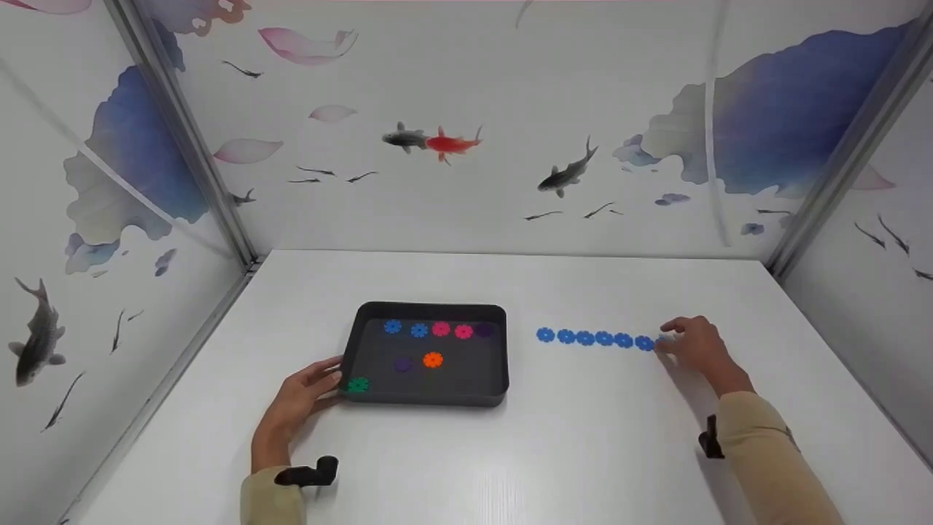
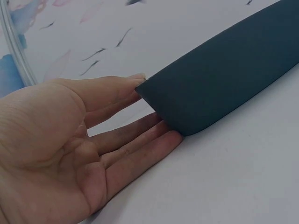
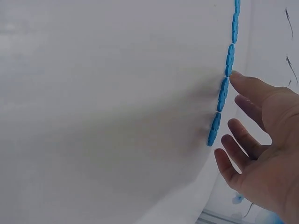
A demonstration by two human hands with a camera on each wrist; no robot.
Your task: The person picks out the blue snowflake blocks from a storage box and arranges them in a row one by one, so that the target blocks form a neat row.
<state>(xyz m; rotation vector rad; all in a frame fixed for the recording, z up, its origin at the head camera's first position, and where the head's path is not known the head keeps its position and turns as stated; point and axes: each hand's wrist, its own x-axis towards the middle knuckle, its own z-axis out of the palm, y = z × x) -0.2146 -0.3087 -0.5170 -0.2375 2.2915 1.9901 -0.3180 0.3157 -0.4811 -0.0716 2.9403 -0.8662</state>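
Note:
My left hand (image 1: 295, 401) is at the left side of a dark tray (image 1: 430, 400). In the left wrist view its fairly straight fingers (image 2: 140, 156) touch the tray's corner. Flower-shaped discs lie in the tray: two blue, two pink, dark purple ones, an orange disc (image 1: 433, 359) and a green disc (image 1: 358, 384). Right of the tray runs a row of several blue flower discs (image 1: 604, 338). At that row's right end is my right hand (image 1: 700, 348). The right wrist view has its fingers loosely spread, with one fingertip (image 3: 237, 76) at the blue row (image 3: 223, 94).
A white table (image 1: 510, 459) carries the tray and the row. White panels (image 1: 466, 211) painted with fish and leaves enclose its back and sides, with metal posts (image 1: 186, 138) at the corners. Black straps with small devices (image 1: 310, 474) are on both wrists.

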